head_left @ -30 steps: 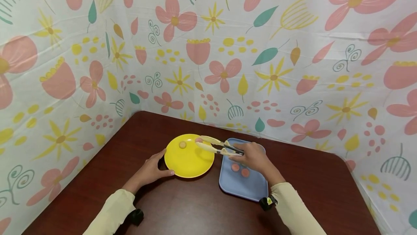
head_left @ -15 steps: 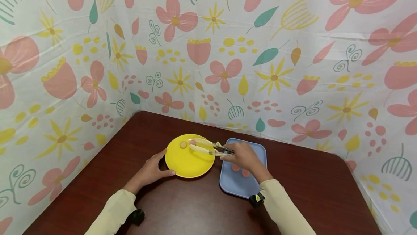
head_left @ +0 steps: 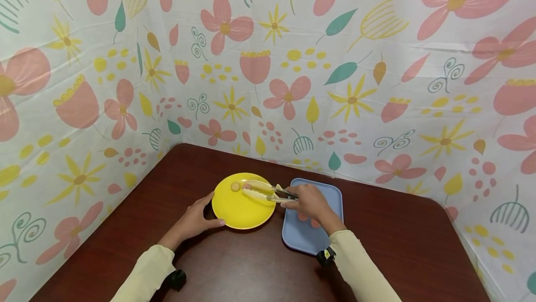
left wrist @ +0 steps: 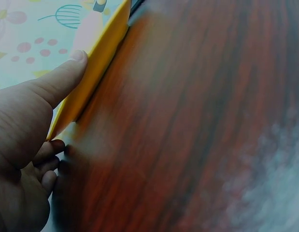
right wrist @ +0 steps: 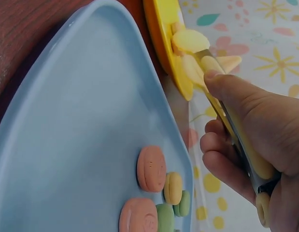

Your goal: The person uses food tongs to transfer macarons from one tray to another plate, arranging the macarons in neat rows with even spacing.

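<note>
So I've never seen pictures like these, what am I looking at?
There's no machine here, just a person's two bare hands, filmed from three spots. The wide picture comes from the head, looking forward and down; the two close ones come from each wrist. On the brown table are a yellow plate and a blue tray. The left hand touches the plate's rim. The right hand holds tongs, their tips over the plate with a small pinkish piece between them; whether it touches the plate, I can't tell. A pale round piece lies on the plate. On the tray, the right wrist view shows macaron-like pieces in pink, yellow and green.
</note>
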Demonstrator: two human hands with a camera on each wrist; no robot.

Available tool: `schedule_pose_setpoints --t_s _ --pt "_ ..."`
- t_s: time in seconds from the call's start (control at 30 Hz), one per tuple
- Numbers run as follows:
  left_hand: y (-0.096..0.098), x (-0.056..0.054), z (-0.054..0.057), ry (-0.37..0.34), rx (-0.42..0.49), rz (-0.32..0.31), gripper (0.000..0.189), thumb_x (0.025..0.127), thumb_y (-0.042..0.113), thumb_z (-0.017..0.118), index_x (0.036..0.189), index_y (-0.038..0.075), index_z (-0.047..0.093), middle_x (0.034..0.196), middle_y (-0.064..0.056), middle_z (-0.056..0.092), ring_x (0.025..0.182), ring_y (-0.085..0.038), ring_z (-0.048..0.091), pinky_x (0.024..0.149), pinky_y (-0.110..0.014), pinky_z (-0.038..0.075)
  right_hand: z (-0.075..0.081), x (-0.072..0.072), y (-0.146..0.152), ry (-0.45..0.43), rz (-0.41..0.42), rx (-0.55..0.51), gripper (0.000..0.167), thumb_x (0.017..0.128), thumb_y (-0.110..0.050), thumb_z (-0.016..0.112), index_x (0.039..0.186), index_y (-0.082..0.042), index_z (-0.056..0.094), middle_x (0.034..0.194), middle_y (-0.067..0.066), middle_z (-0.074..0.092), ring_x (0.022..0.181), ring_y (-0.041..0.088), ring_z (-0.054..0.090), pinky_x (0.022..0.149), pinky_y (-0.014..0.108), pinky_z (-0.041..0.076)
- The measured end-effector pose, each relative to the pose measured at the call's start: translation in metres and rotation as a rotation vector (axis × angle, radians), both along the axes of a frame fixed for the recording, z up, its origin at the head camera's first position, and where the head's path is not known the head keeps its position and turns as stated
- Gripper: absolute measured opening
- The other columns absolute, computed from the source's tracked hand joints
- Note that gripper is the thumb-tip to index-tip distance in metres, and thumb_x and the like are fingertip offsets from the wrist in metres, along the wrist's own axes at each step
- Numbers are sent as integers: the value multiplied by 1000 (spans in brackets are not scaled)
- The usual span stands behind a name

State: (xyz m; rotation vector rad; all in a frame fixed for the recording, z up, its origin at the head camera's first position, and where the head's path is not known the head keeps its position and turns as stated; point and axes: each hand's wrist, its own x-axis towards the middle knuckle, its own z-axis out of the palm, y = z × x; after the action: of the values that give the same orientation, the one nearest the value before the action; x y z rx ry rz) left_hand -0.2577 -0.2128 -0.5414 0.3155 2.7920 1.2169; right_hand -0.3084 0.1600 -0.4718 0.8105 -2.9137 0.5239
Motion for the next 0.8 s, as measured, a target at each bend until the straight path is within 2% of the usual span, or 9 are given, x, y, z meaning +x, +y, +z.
schedule_pose_setpoints --t_s 0.2,0.4,0.5,0.6,0.7,0.8 --pt "0 1 0 -2 7 2 112 79 58 83 163 9 26 165 -17 31 151 -42 28 114 -66 32 5 3 6 0 -11 0 49 87 -41 82 126 -13 75 79 -8 68 65 6 54 63 30 49" --pt "1 1 -1 2 2 4 111 80 57 83 163 9 27 164 -17 31 151 -42 29 114 -66 32 21 18 25 48 -8 -27 51 86 -37 83 128 -10 73 81 -3 72 61 5 50 59 29 45" --pt "1 1 -1 -4 4 1 111 80 57 83 163 9 26 165 -17 31 151 -42 28 114 -66 33 29 29 39 62 -15 -27 56 86 -39 82 131 -8 71 64 -5 63 55 6 43 57 28 39" --pt "0 1 0 -4 7 -1 111 80 57 82 163 8 26 164 -18 31 151 -43 28 114 -67 32 36 39 52 57 -42 -25 59 86 -40 82 134 -7 69 54 -6 52 53 8 41 55 28 37" --pt "0 2 1 -2 13 2 111 80 56 83 162 7 26 164 -19 31 150 -44 27 113 -68 31 43 48 65 55 -61 -20 58 86 -39 82 132 -6 70 60 -6 58 57 9 48 55 28 39" --pt "0 2 0 3 14 0 111 80 56 83 162 6 26 164 -19 31 150 -45 28 113 -67 32 48 58 77 64 -84 -15 58 86 -41 82 131 -5 71 66 -5 62 60 9 49 54 27 38"
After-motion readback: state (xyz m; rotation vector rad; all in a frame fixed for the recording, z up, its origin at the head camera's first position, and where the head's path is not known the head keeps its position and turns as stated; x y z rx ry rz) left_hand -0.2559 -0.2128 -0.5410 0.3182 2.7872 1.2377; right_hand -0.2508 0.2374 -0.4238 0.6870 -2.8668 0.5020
